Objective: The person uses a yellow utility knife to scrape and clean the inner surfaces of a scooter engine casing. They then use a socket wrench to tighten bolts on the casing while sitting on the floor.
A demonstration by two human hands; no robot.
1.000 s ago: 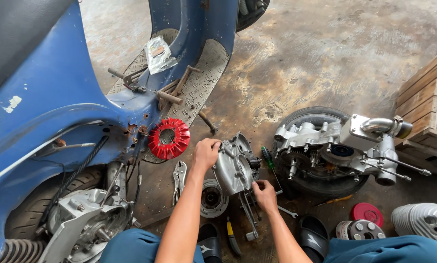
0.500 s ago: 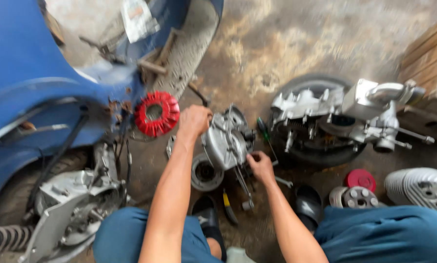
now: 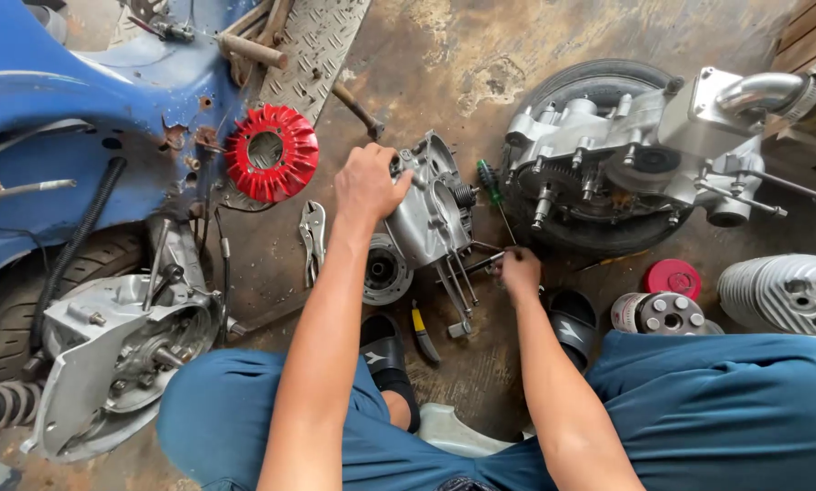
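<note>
no packages, labels, signs — none

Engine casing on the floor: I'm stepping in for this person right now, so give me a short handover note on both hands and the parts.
Left hand: grips the top edge of the grey engine casing, holding it tilted on the concrete floor.
Right hand: closed on a thin dark tool at the casing's lower side; what its tip touches cannot be made out.
Nearby: locking pliers and red fan wheel to the left, green-handled screwdriver to the right.
Done: casing is off the blue scooter.
Left: casing is not refitted.
</note>
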